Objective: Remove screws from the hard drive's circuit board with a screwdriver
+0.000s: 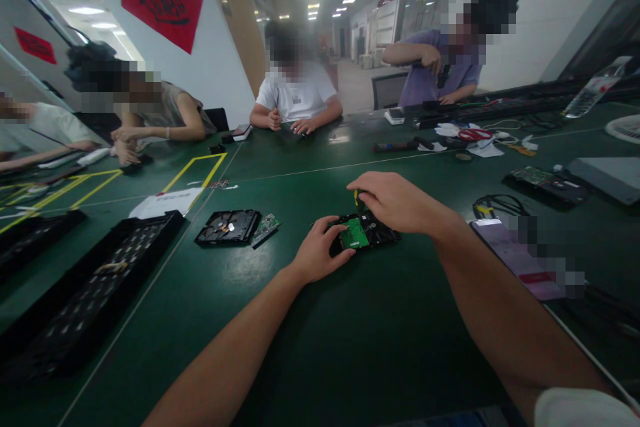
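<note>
A black hard drive (386, 233) lies on the green table in front of me, its green circuit board (355, 234) facing up. My left hand (320, 250) grips the drive's left end, thumb at the near edge and fingers over the far side. Above the drive, my right hand (400, 200) is closed around a yellow-and-black screwdriver (357, 198), mostly covered by the fingers. Its tip is hidden, so I cannot tell whether it touches a screw. To the left lies another hard drive (227, 227), with a loose circuit board (267, 230) beside it.
Long black trays (95, 280) occupy the left side. At right are a phone (520, 260), another drive (547, 185), a grey metal case (610, 177) and a tilted water bottle (595, 88). Several co-workers sit across the table (300, 347).
</note>
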Motion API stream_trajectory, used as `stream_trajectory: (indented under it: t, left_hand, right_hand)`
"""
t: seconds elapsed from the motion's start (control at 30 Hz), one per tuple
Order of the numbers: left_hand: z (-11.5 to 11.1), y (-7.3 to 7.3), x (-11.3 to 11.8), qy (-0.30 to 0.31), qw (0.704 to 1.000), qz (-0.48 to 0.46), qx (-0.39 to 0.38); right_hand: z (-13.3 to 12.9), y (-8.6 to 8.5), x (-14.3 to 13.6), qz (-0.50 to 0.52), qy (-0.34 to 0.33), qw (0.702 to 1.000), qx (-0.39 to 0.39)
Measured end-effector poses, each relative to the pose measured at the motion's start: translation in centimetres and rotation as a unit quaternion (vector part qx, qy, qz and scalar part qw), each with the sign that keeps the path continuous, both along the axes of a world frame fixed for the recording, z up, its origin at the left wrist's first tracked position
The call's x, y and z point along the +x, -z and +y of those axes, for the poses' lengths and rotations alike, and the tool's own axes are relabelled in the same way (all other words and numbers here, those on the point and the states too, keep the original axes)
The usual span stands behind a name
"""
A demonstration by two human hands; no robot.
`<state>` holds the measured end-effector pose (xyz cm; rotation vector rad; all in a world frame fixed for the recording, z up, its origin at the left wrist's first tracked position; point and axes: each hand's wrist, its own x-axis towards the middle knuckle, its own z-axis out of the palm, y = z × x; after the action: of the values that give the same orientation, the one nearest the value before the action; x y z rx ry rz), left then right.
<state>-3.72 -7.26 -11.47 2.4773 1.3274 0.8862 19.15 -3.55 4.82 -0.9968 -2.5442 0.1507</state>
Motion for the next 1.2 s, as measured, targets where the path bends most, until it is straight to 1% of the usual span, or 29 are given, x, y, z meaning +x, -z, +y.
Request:
stream_trajectory:
  t: [0.17, 0.3, 0.4, 0.47, 0.53, 0.67, 0.73, 0.93, 1.03, 1.13, 1.2]
  left_hand:
    - [-0.1, -0.2, 0.0, 0.004, 1.000, 0.002, -0.004]
    - [-0.1, -0.2, 0.0, 0.003, 1.000, 0.005, -0.006]
    - [-0.1, -0.2, 0.0, 0.006, 1.000, 0.008, -0.006]
    - [-0.2, -0.2, 0.0, 0.010, 1.000, 0.012, -0.005]
    - [-0.2, -0.2, 0.1, 0.014, 1.000, 0.015, -0.002]
    - [-0.2, -0.3, 0.1, 0.017, 1.000, 0.014, 0.003]
    - [-0.2, -0.3, 0.1, 0.018, 1.000, 0.013, 0.003]
    - [-0.2, -0.3, 0.0, 0.020, 1.000, 0.018, 0.008]
    - [-0.1, -0.2, 0.1, 0.022, 1.000, 0.021, 0.008]
    - [-0.1, -0.2, 0.1, 0.021, 1.000, 0.019, 0.010]
    - [-0.1, -0.2, 0.1, 0.021, 1.000, 0.018, 0.009]
  right_hand:
    - [0.1, -0.5, 0.5, 0.009, 0.017, 1.000, -0.005]
    - [-0.1, -0.9, 0.7, 0.017, 0.037, 0.999, -0.034]
    - [-0.2, -0.9, 0.5, 0.016, 0.062, 0.997, -0.047]
    - [-0.2, -0.8, 0.3, 0.011, 0.085, 0.995, -0.045]
    - [-0.3, -0.7, 0.1, 0.006, 0.093, 0.995, -0.036]
    - [-0.4, -0.6, -0.2, 0.006, 0.057, 0.998, -0.031]
    - [-0.4, -0.7, -0.2, 0.003, 0.041, 0.998, -0.047]
    - [-0.6, -1.1, 0.0, 0.015, 0.030, 0.994, -0.100]
    - [-0.6, -1.4, 0.4, 0.005, 0.008, 0.993, -0.120]
    - [-0.4, -1.4, 0.8, -0.011, -0.006, 0.994, -0.104]
    - [-0.1, -1.2, 0.9, -0.025, -0.001, 0.996, -0.082]
